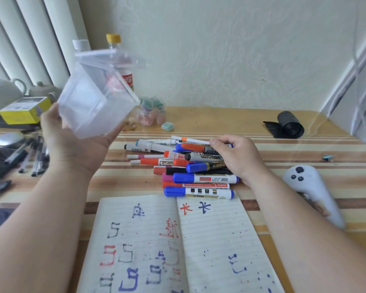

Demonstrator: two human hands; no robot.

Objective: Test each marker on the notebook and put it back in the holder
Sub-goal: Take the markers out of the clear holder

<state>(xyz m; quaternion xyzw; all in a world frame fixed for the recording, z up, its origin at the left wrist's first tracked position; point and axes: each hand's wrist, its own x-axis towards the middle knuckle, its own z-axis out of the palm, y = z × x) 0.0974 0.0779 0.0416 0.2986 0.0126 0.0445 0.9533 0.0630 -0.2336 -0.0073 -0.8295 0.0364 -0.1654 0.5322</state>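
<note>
Clear plastic holder (93,98): position? (A)

Off the counter (220,119), raised at upper left, tilted, outline blurred. The left-hand grip (72,142) is closed on its lower end, palm up, fingers curled under the base. (B)

Right-hand grip? (A)

The right-hand grip (237,157) lies on the right end of the pile of markers (178,166), back of the hand up. Its fingers are curled down over the top few barrels, gripping them. One fingertip touches an orange-capped marker (192,147). How many it holds, I cannot tell. (B)

Pile location and make-up? (A)

On the striped counter, just beyond the top edge of the notebook (220,240). The barrels lie roughly side by side, most caps pointing left. Cap colours noted: orange-red, blue, black, pink. The nearest blue-capped marker (199,192) lies along the notebook's top edge, touching it near the spine. (B)

Notebook state? (A)

Open flat between the two forearms. Ruled pages with red, blue and black test marks on both, denser on the left page, and fine ink speckle on the right. (B)

Other items logged? (A)

A white controller (311,187) just beside the right forearm. A black roll (287,124) at the far right, well apart from the pile. A yellow-capped bottle (114,39) behind the holder. A yellow box (23,111) and loose pens (34,157) at the left. (B)
</note>
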